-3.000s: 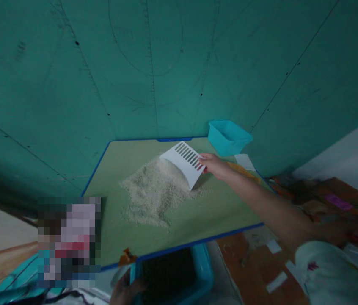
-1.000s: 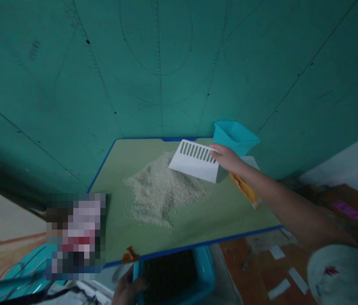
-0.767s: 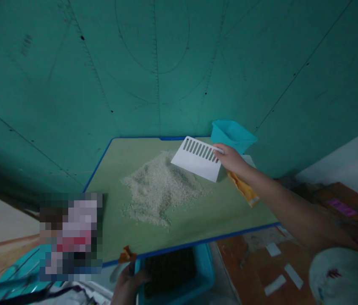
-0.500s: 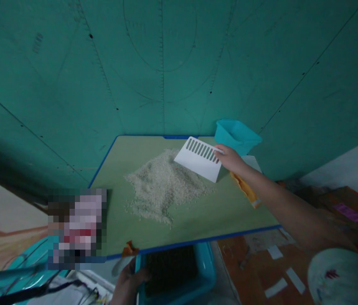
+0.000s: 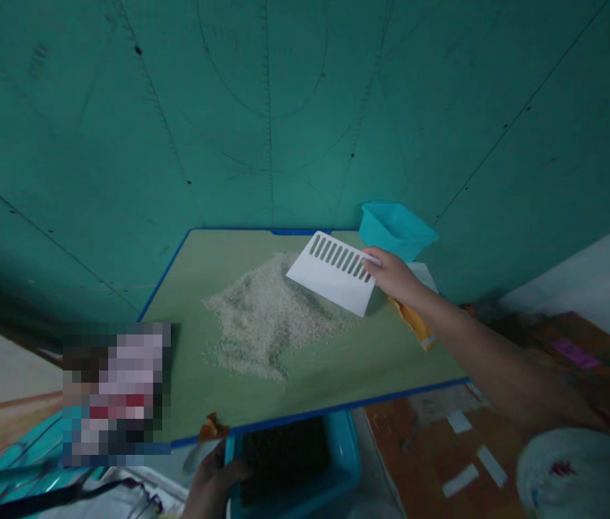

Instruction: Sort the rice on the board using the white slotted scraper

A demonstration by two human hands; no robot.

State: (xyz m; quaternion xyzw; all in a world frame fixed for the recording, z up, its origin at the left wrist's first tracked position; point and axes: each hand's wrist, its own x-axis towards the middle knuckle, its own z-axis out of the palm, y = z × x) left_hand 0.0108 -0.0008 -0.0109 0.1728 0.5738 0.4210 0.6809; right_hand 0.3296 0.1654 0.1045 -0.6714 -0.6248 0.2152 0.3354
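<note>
My right hand [image 5: 390, 274] is closed on one end of a white slotted scraper [image 5: 332, 280], a flat sheet with a row of long slots. The scraper is tilted above the right upper side of a pale heap of rice-like grains [image 5: 267, 313]. That heap spreads over a green board [image 5: 186, 267] with a blue edge. Low in the view, my left hand [image 5: 213, 479] grips the left rim of a blue basin [image 5: 349, 461], thumb over the inside. Dark material [image 5: 286, 461] lies in this basin, under the board's front edge.
A turquoise tub [image 5: 396, 227] stands at the board's back right corner against the green wall [image 5: 272, 144]. An orange strip [image 5: 416, 324] lies below it. A blurred-out object [image 5: 126, 389] rests at the left edge. Cardboard [image 5: 429, 461] covers the floor at right.
The whole view has shifted slightly left. The scraper has moved a little toward the heap and down with my right hand. My left hand keeps its place on the basin.
</note>
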